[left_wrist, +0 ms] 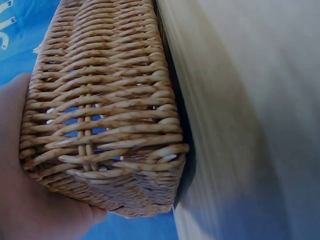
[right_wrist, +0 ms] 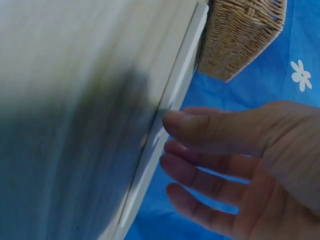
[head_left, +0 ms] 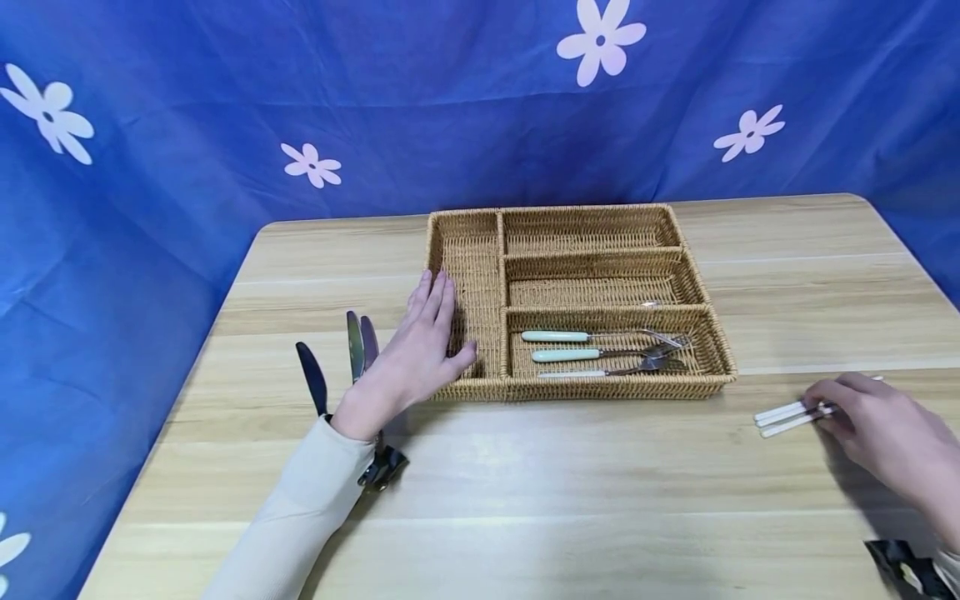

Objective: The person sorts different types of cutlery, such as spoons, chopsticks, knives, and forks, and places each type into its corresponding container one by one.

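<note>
My left hand (head_left: 423,342) rests over the front left corner of a wicker cutlery tray (head_left: 465,387). Its fingers lie across the left rim, and its thumb reaches the corner in the left wrist view. At the right, my right hand (head_left: 877,425) pinches white-handled cutlery (head_left: 780,415) low at the tabletop; the hand hides the middle of the pieces. Three table knives (head_left: 312,379) lie beside my left wrist, blades pointing away, handles hidden by the arm. Inside the tray's front compartment are mint-handled cutlery (head_left: 566,355) and a white-handled piece (head_left: 573,374).
The tray has a long left compartment (head_left: 471,267) and three stacked compartments to its right. A small shiny piece (head_left: 649,303) shows at the middle divider. Behind the wooden table (head_left: 570,500) hangs a blue flowered cloth (head_left: 450,108).
</note>
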Demonstrator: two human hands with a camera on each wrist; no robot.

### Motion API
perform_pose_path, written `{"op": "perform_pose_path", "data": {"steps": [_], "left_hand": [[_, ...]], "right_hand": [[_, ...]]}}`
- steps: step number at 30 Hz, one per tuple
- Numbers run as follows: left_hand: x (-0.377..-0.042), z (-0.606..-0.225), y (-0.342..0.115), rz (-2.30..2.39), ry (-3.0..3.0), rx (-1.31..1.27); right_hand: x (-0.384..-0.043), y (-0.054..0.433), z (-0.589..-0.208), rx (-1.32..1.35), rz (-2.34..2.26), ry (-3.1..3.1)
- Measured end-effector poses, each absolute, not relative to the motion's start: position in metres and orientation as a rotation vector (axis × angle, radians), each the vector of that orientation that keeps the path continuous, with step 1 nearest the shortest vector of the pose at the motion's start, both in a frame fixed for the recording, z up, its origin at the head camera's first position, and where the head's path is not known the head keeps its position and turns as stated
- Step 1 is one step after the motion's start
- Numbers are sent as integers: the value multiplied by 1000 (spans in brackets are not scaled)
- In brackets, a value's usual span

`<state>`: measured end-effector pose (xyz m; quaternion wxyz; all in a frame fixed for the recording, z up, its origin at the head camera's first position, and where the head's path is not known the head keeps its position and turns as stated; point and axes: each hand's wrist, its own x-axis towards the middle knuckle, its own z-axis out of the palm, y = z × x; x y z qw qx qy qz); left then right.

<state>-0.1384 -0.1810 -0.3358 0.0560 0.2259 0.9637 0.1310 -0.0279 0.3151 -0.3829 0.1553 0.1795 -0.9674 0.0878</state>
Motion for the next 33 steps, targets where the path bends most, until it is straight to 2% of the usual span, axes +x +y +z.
{"op": "perform_pose_path", "data": {"steps": [33], "left_hand": [[-138, -337, -181, 395, 2959, 677]], "right_hand": [[-38, 314, -375, 656, 74, -2938]]}}
